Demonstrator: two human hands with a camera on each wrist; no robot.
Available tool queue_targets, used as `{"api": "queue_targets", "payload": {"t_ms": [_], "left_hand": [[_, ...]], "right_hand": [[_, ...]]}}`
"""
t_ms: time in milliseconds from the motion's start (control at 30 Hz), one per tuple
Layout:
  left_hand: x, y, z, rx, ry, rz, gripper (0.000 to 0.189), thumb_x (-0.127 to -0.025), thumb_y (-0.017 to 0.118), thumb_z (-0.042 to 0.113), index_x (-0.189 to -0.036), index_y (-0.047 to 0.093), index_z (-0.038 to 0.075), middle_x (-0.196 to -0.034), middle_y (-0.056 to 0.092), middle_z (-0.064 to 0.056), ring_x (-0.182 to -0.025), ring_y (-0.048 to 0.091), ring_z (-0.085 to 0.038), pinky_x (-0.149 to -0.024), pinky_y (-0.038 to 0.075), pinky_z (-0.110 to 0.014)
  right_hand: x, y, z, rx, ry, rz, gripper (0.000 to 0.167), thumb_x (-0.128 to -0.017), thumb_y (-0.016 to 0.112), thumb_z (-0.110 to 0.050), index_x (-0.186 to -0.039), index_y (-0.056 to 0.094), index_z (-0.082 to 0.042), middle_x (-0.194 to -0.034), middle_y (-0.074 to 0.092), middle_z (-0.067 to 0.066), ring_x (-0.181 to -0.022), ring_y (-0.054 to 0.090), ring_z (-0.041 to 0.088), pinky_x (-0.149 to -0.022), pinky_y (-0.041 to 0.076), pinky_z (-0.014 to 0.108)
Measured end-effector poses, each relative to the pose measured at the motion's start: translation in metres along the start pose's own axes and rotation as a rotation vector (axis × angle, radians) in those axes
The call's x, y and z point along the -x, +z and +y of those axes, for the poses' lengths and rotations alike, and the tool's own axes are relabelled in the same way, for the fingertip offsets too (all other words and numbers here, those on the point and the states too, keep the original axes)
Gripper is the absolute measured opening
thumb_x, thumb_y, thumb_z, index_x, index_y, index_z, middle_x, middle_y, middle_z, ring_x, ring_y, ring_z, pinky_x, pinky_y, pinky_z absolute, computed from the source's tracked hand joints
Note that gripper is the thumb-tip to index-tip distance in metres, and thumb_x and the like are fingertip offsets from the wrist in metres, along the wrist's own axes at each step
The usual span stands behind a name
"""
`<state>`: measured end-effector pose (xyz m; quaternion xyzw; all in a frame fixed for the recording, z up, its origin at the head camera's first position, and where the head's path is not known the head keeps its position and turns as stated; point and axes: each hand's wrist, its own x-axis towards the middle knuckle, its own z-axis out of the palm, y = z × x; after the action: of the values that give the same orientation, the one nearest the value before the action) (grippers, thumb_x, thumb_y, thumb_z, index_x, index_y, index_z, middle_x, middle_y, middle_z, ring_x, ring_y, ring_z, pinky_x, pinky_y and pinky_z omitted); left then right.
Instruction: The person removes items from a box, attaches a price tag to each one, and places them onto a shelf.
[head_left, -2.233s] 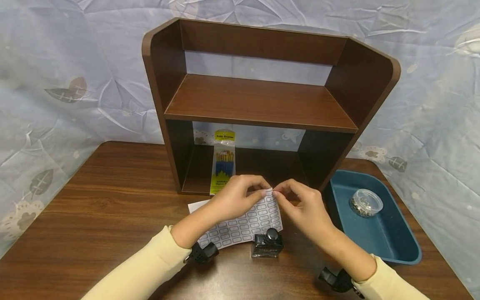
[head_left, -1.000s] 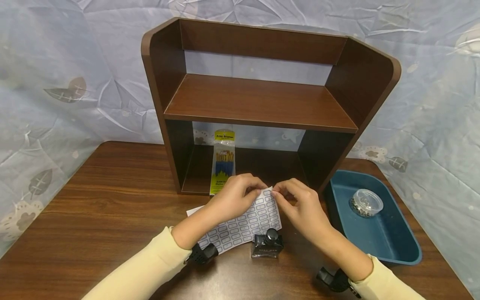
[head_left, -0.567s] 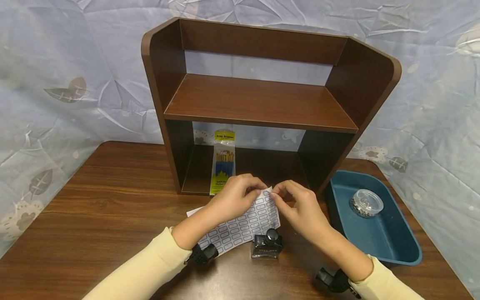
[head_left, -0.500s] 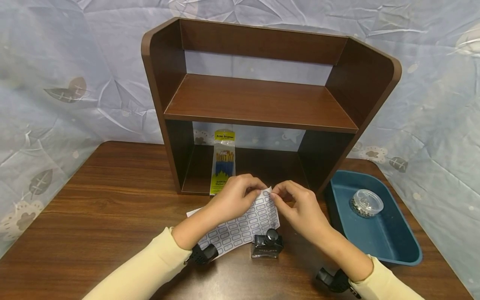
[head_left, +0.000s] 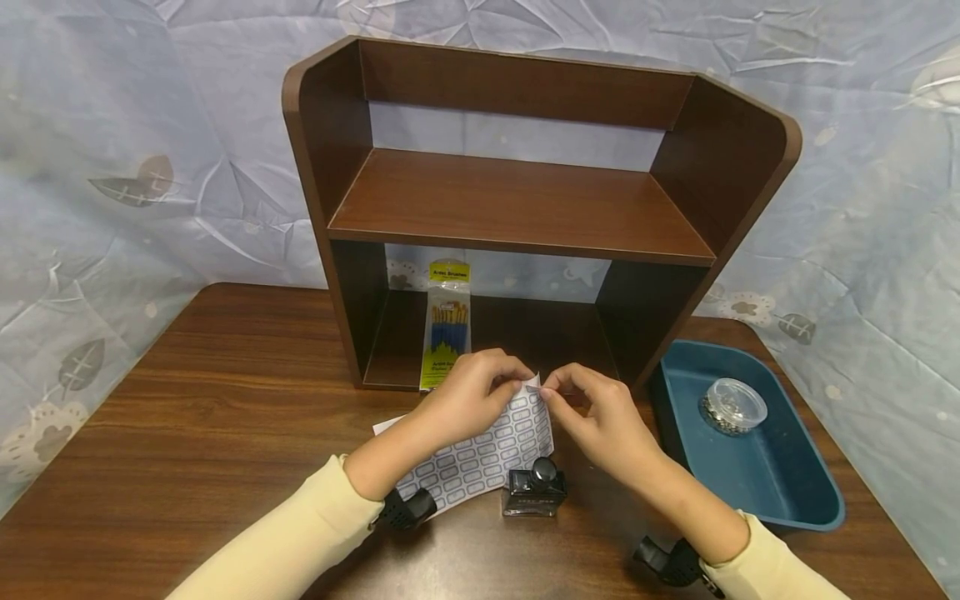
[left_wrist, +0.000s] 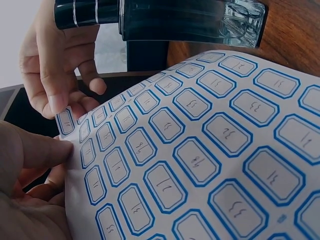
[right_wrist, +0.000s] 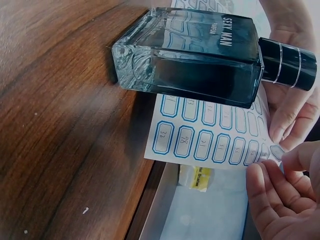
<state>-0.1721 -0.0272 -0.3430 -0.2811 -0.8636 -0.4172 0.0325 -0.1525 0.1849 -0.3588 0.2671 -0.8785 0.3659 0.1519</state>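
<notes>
White paper sheet of blue-bordered labels, just behind black-capped, dark glass bottle: likely light, limp, easily creased. Left-hand grip pinches sheet edge farthest from bottle; right-hand grip pinches small blue-edged label there (probably tacky, best held by rim).

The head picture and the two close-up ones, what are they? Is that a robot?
No robot: these are a person's bare left hand and right hand. A camera on the head took the wide picture; the black wrist cameras took the close-ups. On the table are a shelf with a pack of brushes, a blue tray with a clear round tub in it, and a dark perfume bottle. The left hand holds a sheet of labels, and the right hand pinches one small label at its edge.
</notes>
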Motion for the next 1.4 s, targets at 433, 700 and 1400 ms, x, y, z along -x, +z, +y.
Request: {"api": "queue_targets", "payload": {"t_ms": [433,700,1400], "left_hand": [[0.004,-0.004,-0.005,-0.004,-0.038,-0.006,0.020,-0.099,0.063,-0.001,-0.110,0.079,0.003,-0.101,0.076,-0.009,-0.085,0.063,-0.014,-0.075,0.052,-0.025],[0.016,-0.010,-0.021,-0.042,-0.044,0.001,0.020,-0.098,0.062,-0.001,-0.109,0.079,0.002,-0.106,0.078,-0.012,-0.093,0.068,-0.020,-0.082,0.055,-0.032],[0.060,-0.039,-0.061,-0.046,-0.159,-0.106,0.017,-0.095,0.062,0.000,-0.103,0.077,0.002,-0.089,0.074,-0.004,-0.081,0.061,-0.011,-0.078,0.053,-0.027]], "right_hand": [[0.003,-0.002,0.002,-0.075,0.073,-0.006,0.010,-0.096,0.074,-0.004,-0.098,0.070,-0.013,-0.087,0.073,0.001,-0.075,0.061,0.005,-0.066,0.057,0.024],[0.007,-0.006,0.004,-0.159,0.102,-0.001,0.003,-0.096,0.073,-0.004,-0.097,0.072,-0.006,-0.086,0.074,0.006,-0.075,0.067,0.009,-0.069,0.061,0.025],[0.019,-0.021,-0.003,-0.289,0.111,-0.001,0.006,-0.098,0.069,-0.001,-0.100,0.070,-0.007,-0.087,0.074,0.011,-0.076,0.074,0.009,-0.070,0.064,0.026]]}}
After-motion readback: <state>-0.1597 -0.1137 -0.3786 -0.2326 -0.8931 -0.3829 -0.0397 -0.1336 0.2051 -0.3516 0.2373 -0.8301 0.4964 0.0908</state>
